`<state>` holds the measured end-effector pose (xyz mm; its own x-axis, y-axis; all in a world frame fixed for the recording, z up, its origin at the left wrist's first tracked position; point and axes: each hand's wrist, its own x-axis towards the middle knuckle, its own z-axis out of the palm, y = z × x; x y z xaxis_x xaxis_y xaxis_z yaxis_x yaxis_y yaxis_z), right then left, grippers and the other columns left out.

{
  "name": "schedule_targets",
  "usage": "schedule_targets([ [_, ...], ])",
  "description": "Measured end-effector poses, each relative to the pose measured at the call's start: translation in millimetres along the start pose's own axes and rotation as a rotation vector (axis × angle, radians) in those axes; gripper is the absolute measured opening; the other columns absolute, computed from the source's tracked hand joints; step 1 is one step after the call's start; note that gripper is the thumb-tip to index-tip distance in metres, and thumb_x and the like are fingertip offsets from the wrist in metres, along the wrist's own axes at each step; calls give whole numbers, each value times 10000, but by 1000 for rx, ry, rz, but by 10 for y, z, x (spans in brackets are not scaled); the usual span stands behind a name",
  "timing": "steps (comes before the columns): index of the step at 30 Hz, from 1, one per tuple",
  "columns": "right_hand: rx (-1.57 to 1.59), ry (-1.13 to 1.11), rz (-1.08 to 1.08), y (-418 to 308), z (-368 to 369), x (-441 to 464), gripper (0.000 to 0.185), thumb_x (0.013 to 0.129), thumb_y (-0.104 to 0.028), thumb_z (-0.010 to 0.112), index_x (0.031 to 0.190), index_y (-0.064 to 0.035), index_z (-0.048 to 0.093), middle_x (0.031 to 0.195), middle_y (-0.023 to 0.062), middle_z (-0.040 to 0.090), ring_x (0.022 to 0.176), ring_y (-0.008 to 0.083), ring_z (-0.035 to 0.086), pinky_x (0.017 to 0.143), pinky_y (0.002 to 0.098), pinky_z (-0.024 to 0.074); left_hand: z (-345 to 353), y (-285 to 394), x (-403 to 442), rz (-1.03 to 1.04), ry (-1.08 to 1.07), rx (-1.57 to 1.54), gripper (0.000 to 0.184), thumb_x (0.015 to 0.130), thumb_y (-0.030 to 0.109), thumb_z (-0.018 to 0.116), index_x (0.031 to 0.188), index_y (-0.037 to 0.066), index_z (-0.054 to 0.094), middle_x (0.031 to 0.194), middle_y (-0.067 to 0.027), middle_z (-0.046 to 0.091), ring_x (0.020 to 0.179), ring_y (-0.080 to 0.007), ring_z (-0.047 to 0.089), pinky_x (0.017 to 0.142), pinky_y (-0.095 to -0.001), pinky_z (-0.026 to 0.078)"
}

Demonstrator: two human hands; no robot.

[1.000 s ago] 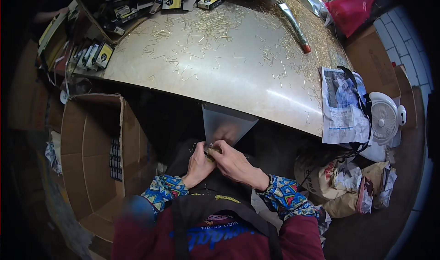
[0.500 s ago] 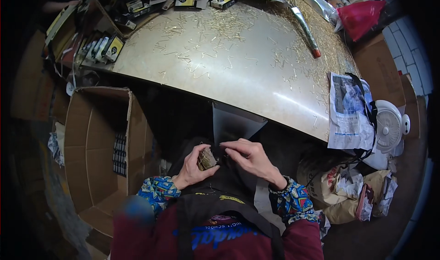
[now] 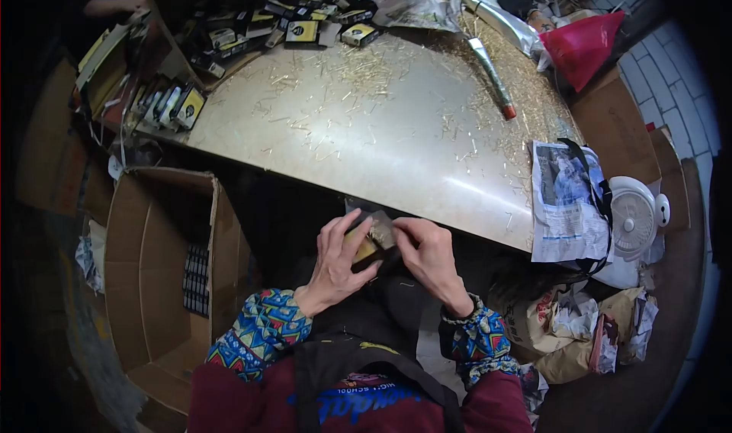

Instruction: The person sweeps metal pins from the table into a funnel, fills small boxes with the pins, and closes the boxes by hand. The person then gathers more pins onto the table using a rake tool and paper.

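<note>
- Head view, the work in hand: the small box point(image 3: 364, 251) is held off the bench point(image 3: 396, 147), just short of the middle of its near edge and above the person's lap point(image 3: 343, 311).
- Left hand point(image 3: 334, 265): grasping the small box, fingers along its far side and thumb along the near side.
- Right hand point(image 3: 429, 254): fingers curled, thumb and forefinger close together at the box's right end; I cannot tell whether they pinch the box or something small at it.
- Step, as I judge it: close finger work at that end, with the left hand as the holder and the right as the worker.
- From here, a further move calls for a steady left grasp and a light right fingertip touch, since a tilt could spill any loose contents.
- Gold-coloured wire pieces point(image 3: 374, 63) lie scattered from the bench's far side towards its near edge; black-and-yellow boxes point(image 3: 301, 32) crowd the far left part.
- By the near right corner, a newspaper point(image 3: 560, 231) hangs over the edge.
- Left of the lap stands a carton point(image 3: 122, 280) with dark packs point(image 3: 196, 280) inside.
</note>
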<state>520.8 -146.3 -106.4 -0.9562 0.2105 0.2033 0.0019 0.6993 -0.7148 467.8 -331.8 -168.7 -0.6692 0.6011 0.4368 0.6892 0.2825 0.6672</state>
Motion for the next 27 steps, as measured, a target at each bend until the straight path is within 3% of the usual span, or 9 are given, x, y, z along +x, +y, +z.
schedule_targets([
  [7,91,-32,84,6,-225,142,153,900,-75,680,1014,15,729,839,152,735,706,166,693,632,295,519,-39,50,142,-67,79,-80,918,723,197,856,1491,34,379,1420,-173,470,1257,-385,455,1062,-465,377],
  [9,152,-85,98,-4,-228,148,159,904,-82,684,1022,14,730,830,138,737,697,152,684,626,291,515,-74,76,213,-92,35,-93,892,721,166,842,1471,24,381,1299,-192,553,1167,-382,551,1004,-448,443],
  [11,179,-72,117,-27,-217,138,165,904,-71,692,1039,16,728,839,128,736,718,153,676,637,283,519,-104,80,254,-182,-75,-141,859,717,148,832,1446,16,397,1244,-203,577,1117,-381,595,958,-436,485],
  [13,207,-58,132,-49,-203,131,173,904,-61,700,1056,17,727,848,117,736,739,153,668,649,275,522,-110,107,302,-216,-23,-200,779,719,142,825,1379,13,431,1171,-214,600,1048,-400,636,888,-428,534],
  [16,160,72,-158,-7,-186,131,202,892,-54,719,1083,12,722,1008,139,731,867,190,677,699,279,543,-98,120,311,-263,16,-205,768,728,155,832,1365,20,426,1164,-213,603,1020,-413,645,859,-430,550],
  [20,130,177,-255,-38,-129,55,282,838,-82,772,1106,-9,717,1188,180,677,985,316,667,791,370,556,-43,154,312,-290,113,-239,744,741,178,842,1338,30,422,1159,-211,603,979,-415,659,813,-439,560],
  [23,90,168,-290,-20,47,-10,320,826,-88,785,1127,-6,715,1204,193,672,1024,321,671,825,373,561,-28,151,299,-241,93,-201,703,745,190,847,1288,44,426,1162,-211,602,971,-421,659,785,-453,559],
  [25,210,131,-243,-35,145,-28,303,846,-72,771,1135,2,719,1133,212,695,981,318,697,835,345,562,-23,148,307,-224,51,-160,678,745,197,849,1257,53,427,1167,-212,601,972,-428,656,774,-463,555],
  [27,356,111,8,-163,169,-77,262,874,-55,745,1128,8,728,1125,196,715,970,262,721,835,315,569,-34,148,310,-250,27,-124,657,746,205,849,1230,62,430,1176,-213,599,973,-437,653,769,-473,550],
])
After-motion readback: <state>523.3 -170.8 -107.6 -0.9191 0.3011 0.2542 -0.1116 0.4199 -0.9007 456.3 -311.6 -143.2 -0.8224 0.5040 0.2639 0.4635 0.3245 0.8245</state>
